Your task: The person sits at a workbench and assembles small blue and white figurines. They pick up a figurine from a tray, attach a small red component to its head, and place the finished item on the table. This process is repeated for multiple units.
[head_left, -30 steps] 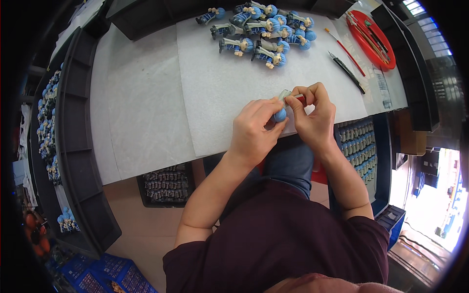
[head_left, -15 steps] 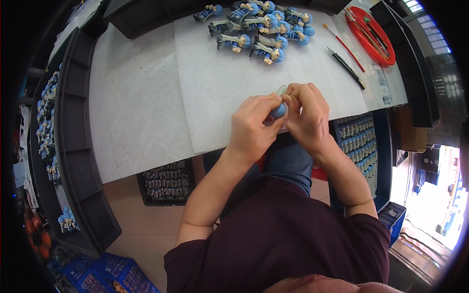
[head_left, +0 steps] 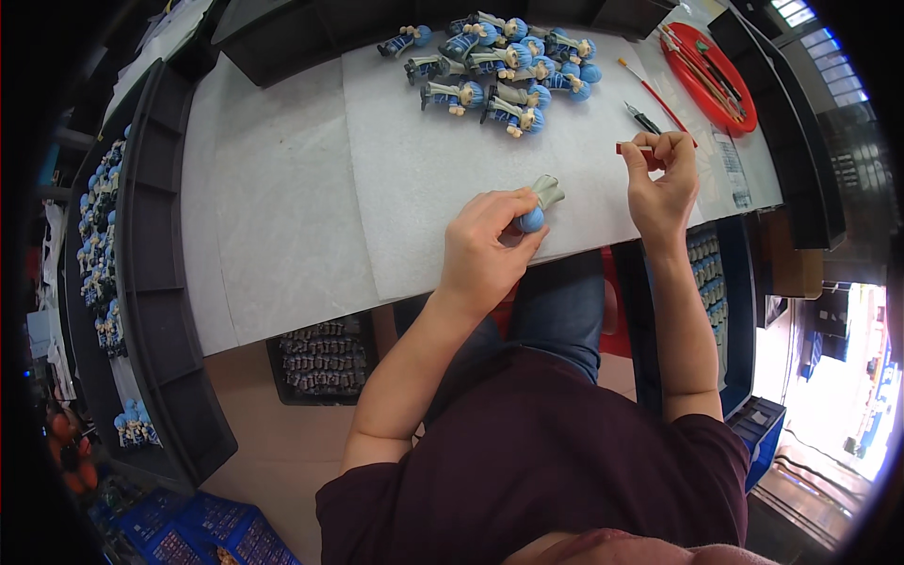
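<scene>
My left hand [head_left: 485, 245] is closed around a small figurine [head_left: 532, 220] with a round blue head. Its pale grey-green cape [head_left: 548, 192] sticks out past my fingertips, over the near edge of the white sheet. Off to the right, my right hand [head_left: 665, 184] is raised above the table with its thumb and fingers pinched on a small red piece [head_left: 634, 150]. Its kind I cannot make out. Just beyond that hand lie a dark pen-like tool [head_left: 644, 117], partly hidden by the fingers, and a thin red paintbrush [head_left: 666, 102].
Several blue-haired figurines [head_left: 508, 58] lie piled at the far side. A red oval tray [head_left: 680, 77] of brushes stands far right. Dark trays border the table [head_left: 268, 226]; the left one [head_left: 155, 282] is long. More figurines fill bins below, at right [head_left: 706, 273] and left [head_left: 325, 363].
My right hand has left the figurine and moved right, toward the tools, showing a red piece in its fingers. My left hand keeps the figurine nearly in place, its cape now in plain view.
</scene>
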`<state>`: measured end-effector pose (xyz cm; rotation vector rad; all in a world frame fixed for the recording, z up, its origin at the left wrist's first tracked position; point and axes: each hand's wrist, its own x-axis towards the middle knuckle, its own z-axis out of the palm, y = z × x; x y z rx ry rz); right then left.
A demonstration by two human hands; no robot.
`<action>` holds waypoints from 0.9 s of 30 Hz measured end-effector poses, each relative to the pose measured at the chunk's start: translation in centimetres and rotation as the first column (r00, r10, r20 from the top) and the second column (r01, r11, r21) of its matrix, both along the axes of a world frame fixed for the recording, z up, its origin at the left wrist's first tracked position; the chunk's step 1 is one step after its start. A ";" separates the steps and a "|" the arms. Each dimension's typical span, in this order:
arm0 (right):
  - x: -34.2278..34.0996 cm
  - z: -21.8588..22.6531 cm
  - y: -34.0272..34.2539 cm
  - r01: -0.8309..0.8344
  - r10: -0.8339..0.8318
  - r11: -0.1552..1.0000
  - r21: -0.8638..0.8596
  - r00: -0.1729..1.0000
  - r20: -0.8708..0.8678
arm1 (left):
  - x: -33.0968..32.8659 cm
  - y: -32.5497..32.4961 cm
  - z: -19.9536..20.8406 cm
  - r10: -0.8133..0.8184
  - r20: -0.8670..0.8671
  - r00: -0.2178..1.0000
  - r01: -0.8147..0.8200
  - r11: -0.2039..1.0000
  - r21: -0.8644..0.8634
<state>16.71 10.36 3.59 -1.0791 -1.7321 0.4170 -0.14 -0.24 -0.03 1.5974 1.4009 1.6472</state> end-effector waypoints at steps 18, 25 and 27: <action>-4.1 -1.8 -4.1 -0.247 0.222 0.964 0.102 0.952 0.209 | 0.1 0.0 0.0 0.037 -0.067 0.997 -0.039 0.998 -0.040; -2.8 0.0 -3.0 -0.127 0.121 0.987 0.094 0.990 0.066 | 0.5 -0.5 -0.1 0.016 0.065 0.998 -0.008 0.991 -0.132; -3.6 -0.6 -4.5 -0.219 0.219 0.975 0.042 0.976 -0.004 | 0.3 0.0 -0.2 0.002 0.069 0.998 0.005 0.995 -0.097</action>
